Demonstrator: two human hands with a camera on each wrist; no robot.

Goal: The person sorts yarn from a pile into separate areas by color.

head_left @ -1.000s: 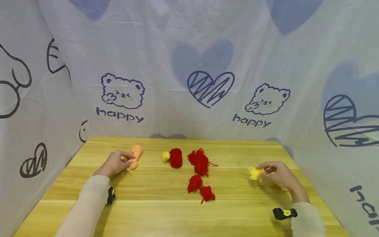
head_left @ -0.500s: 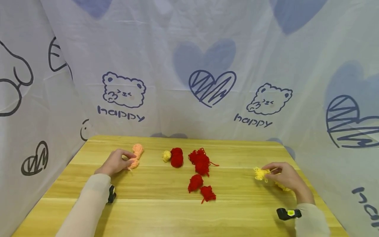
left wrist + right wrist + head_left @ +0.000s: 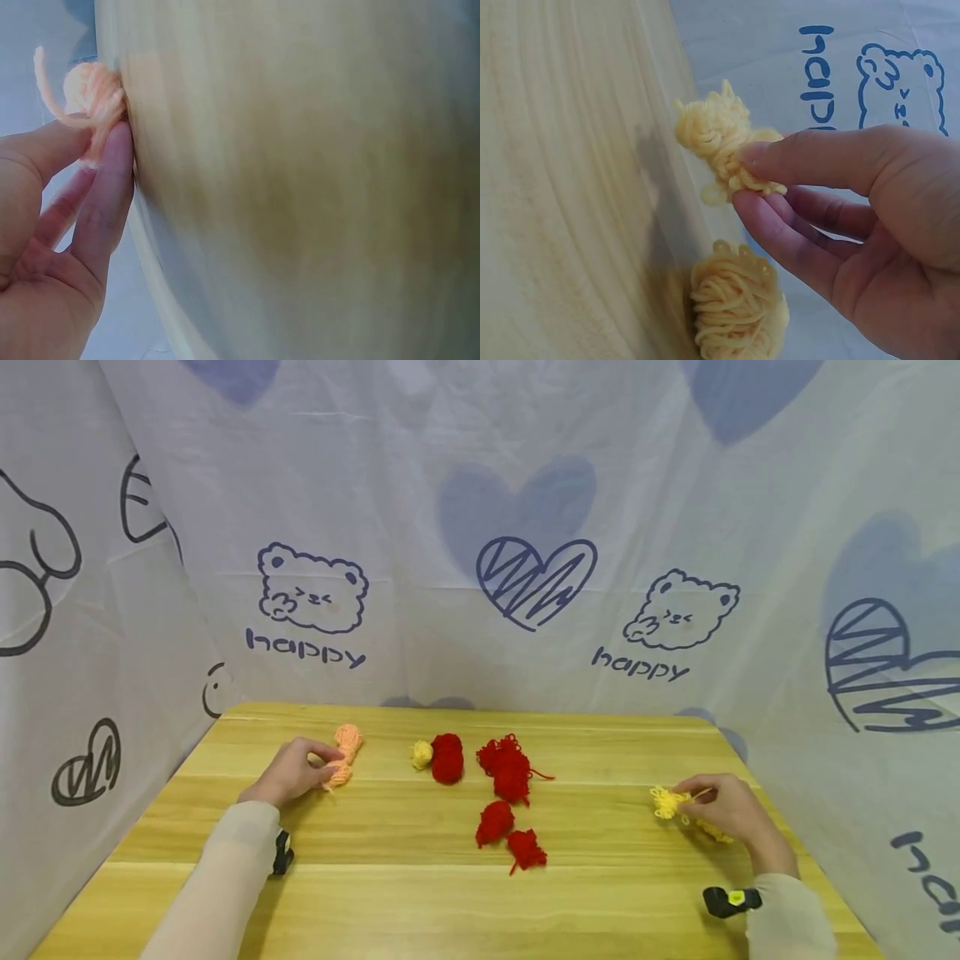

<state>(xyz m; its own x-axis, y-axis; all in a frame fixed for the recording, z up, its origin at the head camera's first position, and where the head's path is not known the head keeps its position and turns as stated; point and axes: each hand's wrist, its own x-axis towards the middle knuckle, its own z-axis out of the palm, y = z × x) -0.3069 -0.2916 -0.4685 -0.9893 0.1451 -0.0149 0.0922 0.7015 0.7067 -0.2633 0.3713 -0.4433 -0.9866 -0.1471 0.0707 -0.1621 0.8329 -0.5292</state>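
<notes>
At the table's left my left hand [image 3: 295, 769] pinches the near part of a peach yarn skein [image 3: 347, 742] between thumb and fingers. The left wrist view shows a loose strand of the peach yarn [image 3: 91, 94] curling over the thumb. On the right side, a small yellow yarn bundle [image 3: 666, 802] with loose loops is pinched by my right hand [image 3: 726, 810], raised over the table. A second, larger yellow yarn ball [image 3: 739, 307] lies on the table below that hand, partly hidden by it in the head view.
Midtable, a small pale yellow yarn ball [image 3: 422, 755] touches a dark red skein [image 3: 447, 758]. Right of them lies a loopy red yarn bundle [image 3: 508, 770]. Nearer are two red yarn pieces [image 3: 495, 823]. A printed cloth [image 3: 420, 610] hangs behind the wooden table [image 3: 375, 902].
My right hand has moved a little to the right with the yellow bundle, now closer to the larger yellow ball. The left hand stays on the peach skein.
</notes>
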